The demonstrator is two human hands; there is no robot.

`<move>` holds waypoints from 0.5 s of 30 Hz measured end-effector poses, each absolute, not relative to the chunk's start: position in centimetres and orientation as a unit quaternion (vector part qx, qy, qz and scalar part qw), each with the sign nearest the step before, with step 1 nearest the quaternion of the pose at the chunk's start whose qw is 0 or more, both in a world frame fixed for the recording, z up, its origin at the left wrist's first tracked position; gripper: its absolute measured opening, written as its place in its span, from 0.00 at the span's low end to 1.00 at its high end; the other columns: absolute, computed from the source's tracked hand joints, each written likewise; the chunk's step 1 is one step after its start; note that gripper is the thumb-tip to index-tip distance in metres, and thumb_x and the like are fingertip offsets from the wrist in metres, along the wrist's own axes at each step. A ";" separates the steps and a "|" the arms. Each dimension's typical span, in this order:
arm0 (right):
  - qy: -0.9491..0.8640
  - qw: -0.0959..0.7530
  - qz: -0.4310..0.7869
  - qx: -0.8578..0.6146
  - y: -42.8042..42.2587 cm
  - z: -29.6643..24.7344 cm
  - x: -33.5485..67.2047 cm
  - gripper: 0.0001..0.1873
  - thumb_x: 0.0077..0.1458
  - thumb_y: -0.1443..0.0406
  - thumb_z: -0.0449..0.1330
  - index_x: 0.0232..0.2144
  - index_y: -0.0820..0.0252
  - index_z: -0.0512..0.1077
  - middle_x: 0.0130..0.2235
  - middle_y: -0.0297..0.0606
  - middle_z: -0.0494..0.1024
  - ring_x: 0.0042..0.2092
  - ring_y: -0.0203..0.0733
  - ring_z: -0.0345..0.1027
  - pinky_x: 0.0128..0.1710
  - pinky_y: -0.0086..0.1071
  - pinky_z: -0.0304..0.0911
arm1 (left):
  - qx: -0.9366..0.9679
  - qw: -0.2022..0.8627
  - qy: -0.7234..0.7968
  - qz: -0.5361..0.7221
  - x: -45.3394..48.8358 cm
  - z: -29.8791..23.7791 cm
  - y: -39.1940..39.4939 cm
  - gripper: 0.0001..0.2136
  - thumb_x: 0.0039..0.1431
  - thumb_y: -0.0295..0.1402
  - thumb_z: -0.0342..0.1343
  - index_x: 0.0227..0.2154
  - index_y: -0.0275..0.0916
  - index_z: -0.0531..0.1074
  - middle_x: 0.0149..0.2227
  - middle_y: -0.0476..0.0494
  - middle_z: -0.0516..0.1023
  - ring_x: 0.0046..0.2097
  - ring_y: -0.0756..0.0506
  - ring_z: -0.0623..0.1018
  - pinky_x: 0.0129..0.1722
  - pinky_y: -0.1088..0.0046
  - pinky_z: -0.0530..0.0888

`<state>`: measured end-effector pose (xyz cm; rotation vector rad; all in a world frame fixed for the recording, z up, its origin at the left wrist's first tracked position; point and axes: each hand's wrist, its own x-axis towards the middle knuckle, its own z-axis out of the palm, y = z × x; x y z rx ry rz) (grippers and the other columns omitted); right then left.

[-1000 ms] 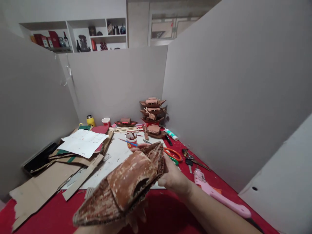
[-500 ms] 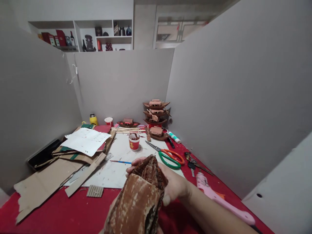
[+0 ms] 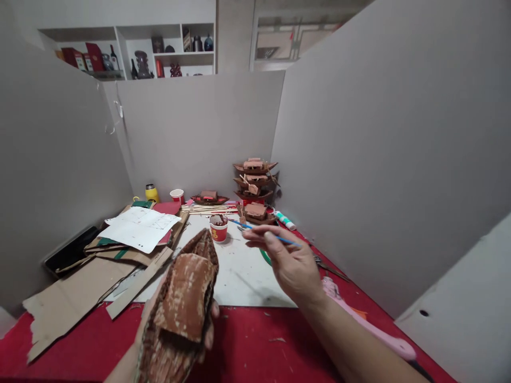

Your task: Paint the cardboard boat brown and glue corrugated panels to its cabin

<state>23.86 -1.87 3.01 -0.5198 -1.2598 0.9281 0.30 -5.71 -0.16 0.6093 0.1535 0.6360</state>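
Painting the cardboard model boat (image 3: 186, 298) looks like the step in hand. From the head view, the left hand (image 3: 209, 336) cradles the hull from beneath, fingers curled around its side, at the lower left before the white board (image 3: 247, 282). Thumb and fingers of the right hand (image 3: 293, 263) pinch a blue paintbrush (image 3: 241, 224), its front end pointing toward the red paper paint cup (image 3: 219, 232); whether the bristles touch paint, I cannot tell. Pale streaks mark the canopy, so the next move likely calls for a loaded brush and a steady hull.
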 end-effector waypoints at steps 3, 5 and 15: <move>-0.538 0.731 0.362 -0.213 -2.5 3.2 24.2 0.11 0.62 0.58 0.58 0.40 0.54 0.78 0.33 0.35 0.83 0.35 0.38 0.76 0.37 0.33 0.71 | 0.303 0.884 0.083 0.347 -0.8 1.1 -5.2 0.22 0.57 0.48 0.54 0.45 0.35 0.76 0.40 0.37 0.81 0.34 0.39 0.82 0.29 0.67 0.78; -0.538 0.750 0.334 -0.189 -3.0 3.3 24.3 0.12 0.61 0.57 0.58 0.41 0.54 0.78 0.31 0.34 0.81 0.32 0.36 0.75 0.34 0.31 0.70 | 0.311 0.872 0.106 0.363 -1.6 1.7 -4.6 0.18 0.58 0.43 0.55 0.44 0.34 0.77 0.39 0.38 0.82 0.33 0.38 0.82 0.30 0.66 0.79; -0.545 0.742 0.331 -0.209 -4.1 2.9 23.6 0.06 0.61 0.62 0.59 0.34 0.55 0.76 0.26 0.32 0.78 0.27 0.38 0.73 0.28 0.33 0.68 | 0.313 0.872 0.126 0.356 -2.9 1.5 -0.4 0.27 0.61 0.53 0.45 0.47 0.35 0.74 0.40 0.32 0.82 0.33 0.36 0.82 0.27 0.62 0.79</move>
